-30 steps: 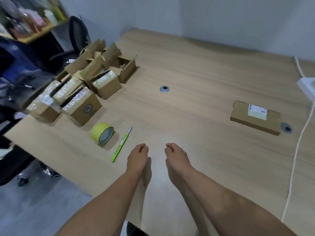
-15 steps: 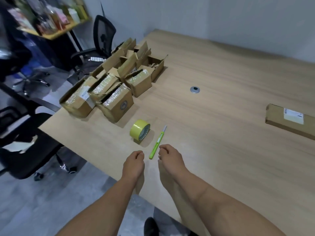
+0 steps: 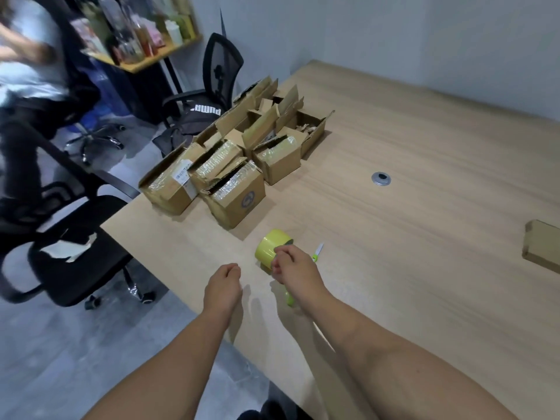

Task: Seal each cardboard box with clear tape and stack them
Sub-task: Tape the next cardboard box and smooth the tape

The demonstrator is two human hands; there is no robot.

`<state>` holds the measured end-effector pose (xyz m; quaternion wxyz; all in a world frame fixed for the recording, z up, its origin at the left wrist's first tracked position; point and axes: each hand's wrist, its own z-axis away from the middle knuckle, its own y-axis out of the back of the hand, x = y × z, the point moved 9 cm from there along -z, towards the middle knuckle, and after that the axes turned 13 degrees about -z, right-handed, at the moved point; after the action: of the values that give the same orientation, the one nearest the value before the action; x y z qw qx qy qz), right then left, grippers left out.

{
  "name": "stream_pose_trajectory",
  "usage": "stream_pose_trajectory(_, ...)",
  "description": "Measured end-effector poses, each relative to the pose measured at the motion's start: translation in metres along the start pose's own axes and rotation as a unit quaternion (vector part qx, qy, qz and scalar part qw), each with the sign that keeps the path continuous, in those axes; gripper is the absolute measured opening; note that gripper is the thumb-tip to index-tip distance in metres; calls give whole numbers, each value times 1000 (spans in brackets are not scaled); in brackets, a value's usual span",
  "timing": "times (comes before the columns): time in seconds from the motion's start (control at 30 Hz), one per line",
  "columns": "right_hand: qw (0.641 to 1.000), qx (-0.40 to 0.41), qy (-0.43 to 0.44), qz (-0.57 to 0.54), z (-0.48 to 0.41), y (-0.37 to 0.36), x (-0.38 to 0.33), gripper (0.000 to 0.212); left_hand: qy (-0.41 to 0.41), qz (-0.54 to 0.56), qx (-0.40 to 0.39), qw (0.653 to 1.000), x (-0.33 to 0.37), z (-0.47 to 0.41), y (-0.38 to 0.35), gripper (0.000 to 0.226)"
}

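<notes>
A yellow-green roll of tape (image 3: 267, 245) lies on the wooden table (image 3: 424, 222) near its front edge. My right hand (image 3: 294, 269) reaches onto it, and its curled fingers grip the roll's right side. My left hand (image 3: 223, 284) hovers just left of it over the table edge, loosely curled and holding nothing. A green utility knife (image 3: 317, 252) lies under my right hand, with only its blade tip and tail showing. Several open cardboard boxes (image 3: 233, 174) stand grouped at the table's left end, flaps up, with shiny wrapped contents inside.
A flat closed cardboard parcel (image 3: 542, 251) lies at the right edge of the view. A round metal grommet (image 3: 381, 179) sits mid-table. Black office chairs (image 3: 75, 237) stand along the left side, and a person (image 3: 27, 56) sits at the far left by a shelf of bottles.
The view has swung left and closer to the boxes. My right hand moved forward from beside the knife onto the tape roll; my left hand stayed loosely curled.
</notes>
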<state>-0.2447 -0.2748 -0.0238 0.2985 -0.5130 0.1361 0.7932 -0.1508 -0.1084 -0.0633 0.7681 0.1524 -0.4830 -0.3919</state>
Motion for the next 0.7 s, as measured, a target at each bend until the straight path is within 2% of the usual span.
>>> stream_pose_trajectory(0.3,994,-19,-72,-82,-45,-44,-6,14,33,76,36,996,21,-58,49,43)
stream_pose_trajectory(0.47,986,24,-118,-118,-80,-58,-7,14,62,137,42,988,33,-109,69,50)
stream_pose_trajectory(0.57,983,53,-117,-132,-106,-70,-16,16,62,170,24,983,44,-142,78,51)
stream_pose_trajectory(0.7,984,107,-123,-69,-133,-76,-25,22,59,207,8,976,58,-177,84,36)
